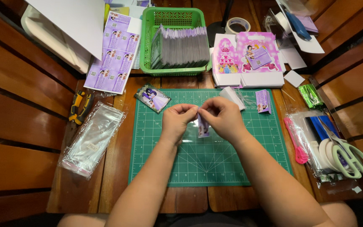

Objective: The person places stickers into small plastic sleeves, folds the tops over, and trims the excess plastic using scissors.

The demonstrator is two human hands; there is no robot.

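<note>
My left hand and my right hand meet over the green cutting mat, fingertips pinched together at the top of a small purple card in a clear plastic sleeve. The sleeve hangs down between the two hands just above the mat. A loose picture card lies on the mat's far left corner. Another small purple card and a crumpled clear sleeve lie at the mat's far right.
A green basket full of packed cards stands at the back. Purple sticker sheets lie left of it, pink gift boxes right. A pack of clear bags sits left; scissors, a pink cutter and tape right.
</note>
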